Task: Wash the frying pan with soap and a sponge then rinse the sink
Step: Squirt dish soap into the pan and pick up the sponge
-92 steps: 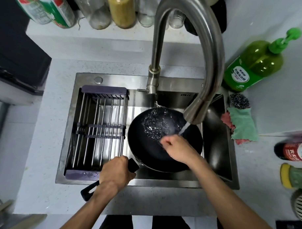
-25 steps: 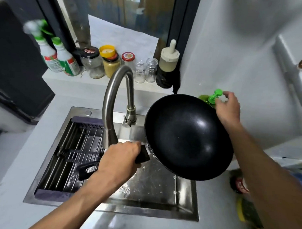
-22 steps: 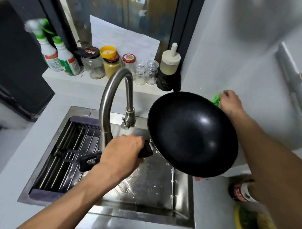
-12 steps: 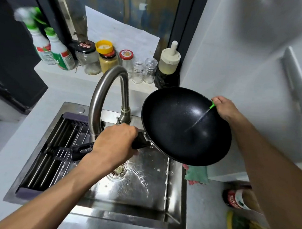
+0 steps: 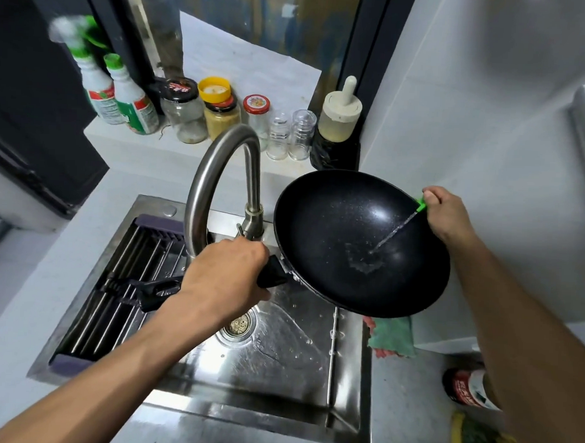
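Gripping pan (image 5: 334,229) handle — left hand (image 5: 226,278); right hand (image 5: 445,215) pinching soap pump (image 5: 420,204).

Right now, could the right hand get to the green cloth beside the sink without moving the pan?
Probably yes. The right hand would first have to let go of the green pump nozzle; the green cloth lies uncovered on the counter below the frying pan, which the left hand holds up.
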